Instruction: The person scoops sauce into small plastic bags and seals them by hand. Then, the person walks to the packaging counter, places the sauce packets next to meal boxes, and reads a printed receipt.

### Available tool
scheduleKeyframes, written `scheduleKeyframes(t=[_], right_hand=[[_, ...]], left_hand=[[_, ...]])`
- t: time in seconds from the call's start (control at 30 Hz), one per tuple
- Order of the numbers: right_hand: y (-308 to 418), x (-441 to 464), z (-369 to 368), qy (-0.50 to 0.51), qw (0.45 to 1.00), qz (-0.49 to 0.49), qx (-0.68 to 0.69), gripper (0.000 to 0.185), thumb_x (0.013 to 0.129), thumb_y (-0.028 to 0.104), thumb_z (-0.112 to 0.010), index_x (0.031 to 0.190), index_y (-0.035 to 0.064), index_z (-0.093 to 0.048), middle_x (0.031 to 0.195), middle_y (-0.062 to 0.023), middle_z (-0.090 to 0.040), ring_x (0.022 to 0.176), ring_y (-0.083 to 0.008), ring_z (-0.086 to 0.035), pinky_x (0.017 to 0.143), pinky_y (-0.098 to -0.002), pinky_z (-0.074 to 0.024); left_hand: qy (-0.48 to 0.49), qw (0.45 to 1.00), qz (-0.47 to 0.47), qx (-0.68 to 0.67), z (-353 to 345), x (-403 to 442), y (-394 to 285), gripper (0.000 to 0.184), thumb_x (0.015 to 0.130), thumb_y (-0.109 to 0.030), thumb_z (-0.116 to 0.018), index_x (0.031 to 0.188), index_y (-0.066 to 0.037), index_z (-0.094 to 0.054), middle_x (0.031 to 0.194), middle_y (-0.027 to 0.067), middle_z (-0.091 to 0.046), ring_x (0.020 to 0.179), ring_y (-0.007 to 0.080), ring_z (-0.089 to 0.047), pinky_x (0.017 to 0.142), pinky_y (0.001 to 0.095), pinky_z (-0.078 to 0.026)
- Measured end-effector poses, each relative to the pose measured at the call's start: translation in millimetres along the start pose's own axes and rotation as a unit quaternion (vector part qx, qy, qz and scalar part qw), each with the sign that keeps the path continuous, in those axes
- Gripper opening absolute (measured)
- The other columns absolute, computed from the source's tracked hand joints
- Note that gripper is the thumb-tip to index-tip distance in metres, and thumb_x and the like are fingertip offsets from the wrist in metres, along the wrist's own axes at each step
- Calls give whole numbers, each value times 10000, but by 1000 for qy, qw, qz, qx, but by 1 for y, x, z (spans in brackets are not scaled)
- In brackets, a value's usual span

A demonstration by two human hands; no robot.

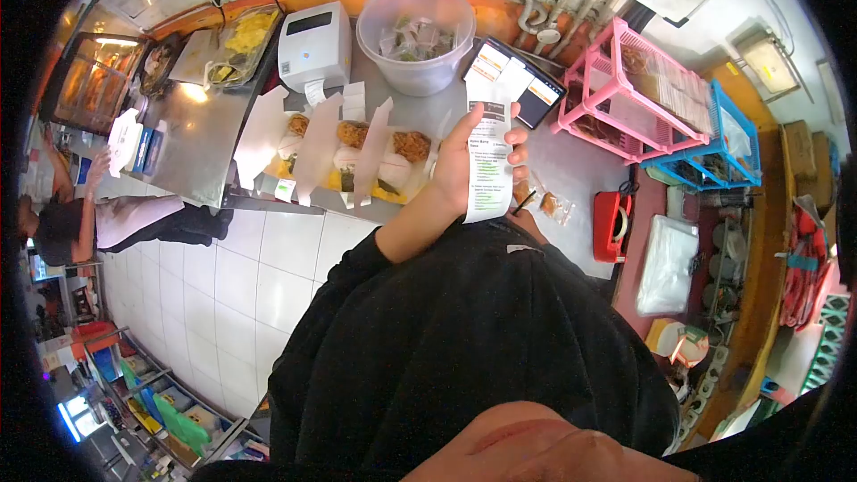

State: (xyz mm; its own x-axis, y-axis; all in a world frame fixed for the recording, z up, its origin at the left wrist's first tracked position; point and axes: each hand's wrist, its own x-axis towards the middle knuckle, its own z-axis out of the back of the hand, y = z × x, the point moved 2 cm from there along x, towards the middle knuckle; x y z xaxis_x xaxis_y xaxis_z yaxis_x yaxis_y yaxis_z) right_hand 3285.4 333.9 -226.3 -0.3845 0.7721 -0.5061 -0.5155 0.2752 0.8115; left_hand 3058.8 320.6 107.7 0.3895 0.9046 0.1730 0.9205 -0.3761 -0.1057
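A long printed receipt (487,165) with green highlighted lines stands in front of me. My left hand (453,156) grips it, thumb on one side and fingers curled round the other. Low behind the receipt, my right hand (528,221) is partly hidden by it and by my black top; a dark pen (525,203) sticks out from its fingers. Left of my left hand are several open white food boxes (308,156), with fried chicken (411,145) and paper-wrapped portions in them. Small clear packets (553,205) lie right of my right hand.
Along the counter's back stand a label printer (314,46), a tub of packets (416,40) and a tablet (513,80). Pink (625,98) and blue baskets (714,147), a red tape dispenser (611,228) and plastic bags (668,263) are at right. A co-worker (116,223) holds a white box at left.
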Motion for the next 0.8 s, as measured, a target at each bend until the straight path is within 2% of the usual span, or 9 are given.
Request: scheduleKeyframes(t=[0.17,0.37,0.57,0.67,0.73,0.8], right_hand=[[18,-9,1,-29,999,31,-16,265,817,262,-587,733,18,-648,656,-42,-614,625,-136,-562,604,-285,-433],[37,-24,-2,-49,999,-5,-20,274,799,273,-592,719,16,-648,649,-54,-611,628,-152,-568,614,-304,-437],[22,-9,0,-23,998,12,-52,298,809,303,-586,724,25,-653,650,-54,-615,632,-153,-570,612,-306,-440],[15,-8,-1,-40,998,4,-55,323,820,331,-576,735,31,-659,651,-57,-617,632,-156,-571,612,-306,-441],[12,-7,0,-41,997,13,-60,330,825,345,-578,748,36,-664,653,-56,-617,629,-155,-569,611,-304,-441],[9,-4,-1,-43,997,17,-60,322,823,337,-585,747,33,-661,652,-57,-618,627,-157,-570,607,-304,-441]], left_hand=[[16,1000,-8,9,-3,-4,-7,399,928,-456,-415,1176,-152,-487,845,15,-435,755,163,-421,697,337,-362],[40,999,-25,15,-9,-12,-10,407,931,-453,-409,1191,-150,-488,849,14,-424,752,160,-408,701,344,-362],[60,997,-39,27,-9,-16,-19,407,932,-448,-414,1193,-148,-500,850,17,-419,757,157,-402,700,338,-356],[72,997,-34,-8,-7,-16,-20,447,929,-474,-394,1207,-131,-463,876,36,-469,771,181,-453,717,351,-375],[62,997,-36,19,-9,-17,-21,407,930,-450,-421,1195,-151,-501,854,16,-420,757,153,-395,700,327,-344],[62,997,-38,18,-8,-17,-22,408,930,-450,-421,1198,-152,-501,855,16,-420,757,153,-396,701,327,-344]])
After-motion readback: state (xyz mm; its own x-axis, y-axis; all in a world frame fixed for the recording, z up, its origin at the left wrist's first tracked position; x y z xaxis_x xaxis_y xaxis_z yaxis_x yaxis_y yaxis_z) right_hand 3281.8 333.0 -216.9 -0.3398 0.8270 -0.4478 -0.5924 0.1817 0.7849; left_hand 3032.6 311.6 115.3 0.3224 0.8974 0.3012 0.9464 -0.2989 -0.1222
